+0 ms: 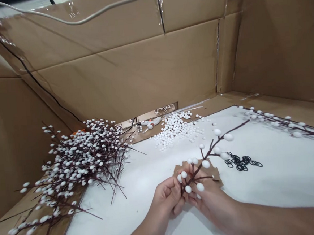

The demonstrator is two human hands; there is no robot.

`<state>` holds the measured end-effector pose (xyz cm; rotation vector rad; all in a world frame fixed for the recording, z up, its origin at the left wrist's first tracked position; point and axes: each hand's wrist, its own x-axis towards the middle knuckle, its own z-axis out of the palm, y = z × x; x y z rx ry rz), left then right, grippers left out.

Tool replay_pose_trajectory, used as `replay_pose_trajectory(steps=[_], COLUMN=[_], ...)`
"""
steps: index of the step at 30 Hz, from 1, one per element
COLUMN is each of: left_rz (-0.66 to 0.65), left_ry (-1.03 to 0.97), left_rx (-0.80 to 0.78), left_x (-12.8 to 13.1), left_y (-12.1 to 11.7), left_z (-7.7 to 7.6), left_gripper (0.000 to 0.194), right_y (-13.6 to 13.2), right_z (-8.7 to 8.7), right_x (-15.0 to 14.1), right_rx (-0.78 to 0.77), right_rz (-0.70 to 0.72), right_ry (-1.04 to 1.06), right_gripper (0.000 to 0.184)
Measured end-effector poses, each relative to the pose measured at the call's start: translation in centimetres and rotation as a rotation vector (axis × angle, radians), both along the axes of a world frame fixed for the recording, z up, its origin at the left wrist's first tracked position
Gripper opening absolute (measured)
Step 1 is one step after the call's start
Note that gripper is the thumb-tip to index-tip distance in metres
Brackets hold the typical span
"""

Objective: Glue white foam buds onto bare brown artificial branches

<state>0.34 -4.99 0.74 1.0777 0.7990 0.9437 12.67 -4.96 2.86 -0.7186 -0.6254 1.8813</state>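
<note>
tabletop [116, 218]: branch heap [81, 163] at left edge, tangle could snag | left hand [167, 196] pinches held branch [196, 170] over cardboard scrap [215, 172]; right hand [216, 196] alongside, grip hidden, can't tell | sideways sweep could scatter black rings [241, 162] | over-squeeze could pop berries [200, 187]

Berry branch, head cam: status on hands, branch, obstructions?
Left hand, right hand together at lower end of berry branch. Branch tip points away, rightward. Nearest clutter: torn cardboard, black rings.

Two bare hands [167, 197], two bare forearms [276, 215]
</note>
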Motion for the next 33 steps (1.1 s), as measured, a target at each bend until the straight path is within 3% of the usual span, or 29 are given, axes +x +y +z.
replay_pose_trajectory(steps=[4,9,11,13,16,18,20,22,26,30,33], left_rz=[-0.004,0.162,0.271,0.355,0.328,0.291,0.276,0.297,0.355,0.405,0.413], left_ry=[-0.054,0.09,0.242,0.464,0.713,0.782,0.792,0.743,0.489,0.184,0.133], left_rx=[0.02,0.101,0.235,0.504,0.84,0.905,0.85,0.699,0.43,0.323,0.244], left_x=[0.3,0.3,-0.1,-0.6,-0.7,-0.2,0.3,0.6,0.8,0.2,-0.7], left_y=[0.0,-0.4,-0.4,-0.6,-0.7,-0.8,-0.8,-0.7,-0.4,0.8,1.9], left_z=[0.2,0.6,0.8,1.3,2.6,3.5,4.1,4.4,4.5,4.8,4.7], left_gripper=[0.041,0.037,0.032,0.033,0.062,0.056,0.033,0.024,0.026,0.027,0.032], right_y=[0.1,0.4,0.3,0.1,-0.2,-0.3,-0.4,-0.4,-0.3,0.0,0.7], right_z=[-0.3,-0.3,0.0,0.2,0.3,0.3,0.4,0.7,1.5,1.6,1.4], right_x=[0.3,0.5,0.5,0.5,0.5,0.4,0.4,0.5,0.8,1.2,1.4], right_rx=[0.007,0.032,0.027,-0.004,-0.034,-0.034,-0.038,-0.053,-0.093,-0.165,-0.206], right_rz=[-0.008,-0.007,-0.02,-0.026,-0.013,-0.005,0.017,0.053,0.119,0.101,0.099], right_ry=[0.011,0.013,-0.005,-0.033,-0.054,-0.056,-0.064,-0.078,-0.058,0.052,0.172], right_gripper=[0.028,0.033,0.034,0.036,0.036,0.035,0.034,0.037,0.041,0.032,0.022])
